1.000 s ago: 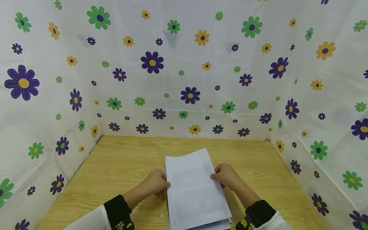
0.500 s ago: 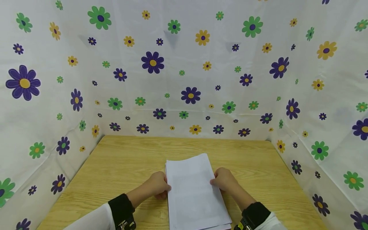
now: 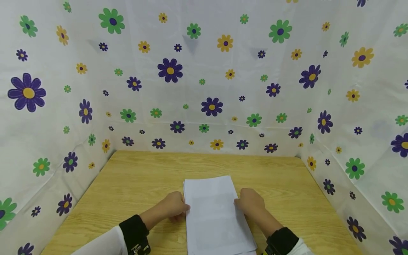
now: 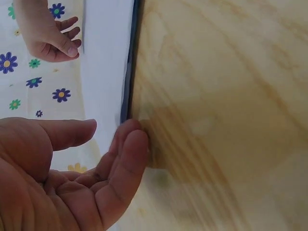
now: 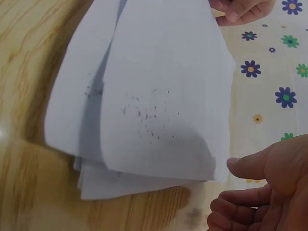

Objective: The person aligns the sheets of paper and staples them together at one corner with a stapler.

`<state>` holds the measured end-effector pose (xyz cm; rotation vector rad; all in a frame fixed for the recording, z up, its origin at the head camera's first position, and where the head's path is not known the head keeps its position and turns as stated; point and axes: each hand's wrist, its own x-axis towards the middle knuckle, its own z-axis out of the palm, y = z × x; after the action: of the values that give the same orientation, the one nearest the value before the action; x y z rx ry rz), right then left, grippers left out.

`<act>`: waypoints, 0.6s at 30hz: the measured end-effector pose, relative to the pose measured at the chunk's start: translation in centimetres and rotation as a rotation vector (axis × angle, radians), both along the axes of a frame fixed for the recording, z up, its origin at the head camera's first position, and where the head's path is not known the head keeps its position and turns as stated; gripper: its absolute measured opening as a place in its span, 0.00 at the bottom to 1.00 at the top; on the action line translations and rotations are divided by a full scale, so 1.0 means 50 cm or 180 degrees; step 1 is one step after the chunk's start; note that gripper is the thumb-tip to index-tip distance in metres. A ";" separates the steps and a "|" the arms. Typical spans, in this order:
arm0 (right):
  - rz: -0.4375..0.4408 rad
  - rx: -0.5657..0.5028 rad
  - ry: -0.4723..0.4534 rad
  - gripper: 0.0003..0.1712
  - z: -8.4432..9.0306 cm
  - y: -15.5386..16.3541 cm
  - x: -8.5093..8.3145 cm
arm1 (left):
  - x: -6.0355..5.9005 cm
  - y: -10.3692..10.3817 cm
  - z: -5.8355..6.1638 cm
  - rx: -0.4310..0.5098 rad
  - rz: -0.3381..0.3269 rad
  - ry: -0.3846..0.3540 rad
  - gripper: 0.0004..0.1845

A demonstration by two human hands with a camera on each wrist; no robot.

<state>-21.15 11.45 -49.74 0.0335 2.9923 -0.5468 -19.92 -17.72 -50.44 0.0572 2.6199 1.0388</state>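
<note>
Head view: stack of white sheets point(image 3: 215, 216) lying flat on the wooden tabletop point(image 3: 137, 184), squarely between the two grips. Left hand point(image 3: 173, 207) set against the stack's left long edge, fingers loosely curled, touching the paper's side; no clear pinch to be made out from here. Right hand point(image 3: 251, 202) set against the opposite long edge, fingers bent down beside the paper. Dark wrist straps and white sleeves trailing back from both grips. Flower-print cloth point(image 3: 204, 78) rising beyond the far rim of the tabletop and along both sides.

Left wrist view: left hand point(image 4: 72, 183) seen palm-up, fingers nearly straight and relaxed, nothing enclosed. Fingertips point(image 4: 132, 139) just touching the near edge of the stack of white sheets point(image 4: 108, 62), right at the paper's dark edge line. Right hand point(image 4: 48, 36) across the stack, fingers lightly curled at the far edge. Bare tabletop point(image 4: 221, 96) on the outer side of the grip.

Right wrist view: right hand point(image 5: 262, 192) low in the corner, thumb tip point(image 5: 236, 166) just beside the stack's near corner, fingers loosely bent, holding nothing. Stack of white sheets point(image 5: 154, 101) fanned slightly ahead of the grip, top sheets offset, faint dark specks on the uppermost one. Left hand point(image 5: 243, 8) just visible at the far edge of the paper.
</note>
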 end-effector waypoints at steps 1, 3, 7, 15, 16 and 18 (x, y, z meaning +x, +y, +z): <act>-0.0006 0.0052 0.0019 0.16 0.000 0.001 -0.001 | -0.001 -0.001 0.002 -0.0037 -0.0005 -0.0010 0.15; 0.0004 0.0153 0.0054 0.16 0.001 0.003 -0.002 | -0.004 -0.002 0.006 -0.0091 -0.0012 -0.0014 0.15; 0.0029 0.0222 0.0019 0.17 -0.003 0.003 -0.005 | -0.007 -0.003 0.009 -0.0157 -0.0020 -0.0009 0.16; 0.0016 0.0141 -0.0029 0.18 -0.013 -0.001 -0.004 | -0.015 0.006 0.005 0.0053 0.0120 -0.0133 0.17; -0.0011 0.0140 -0.0027 0.18 -0.012 -0.002 -0.003 | -0.017 0.007 0.004 0.0111 0.0146 -0.0158 0.16; -0.0043 0.0089 -0.0033 0.18 -0.008 -0.005 -0.002 | -0.020 0.008 0.001 0.0220 0.0231 -0.0215 0.14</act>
<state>-21.24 11.22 -50.14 0.0585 2.9919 -0.5045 -20.94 -17.34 -50.41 -0.0567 2.5424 1.1356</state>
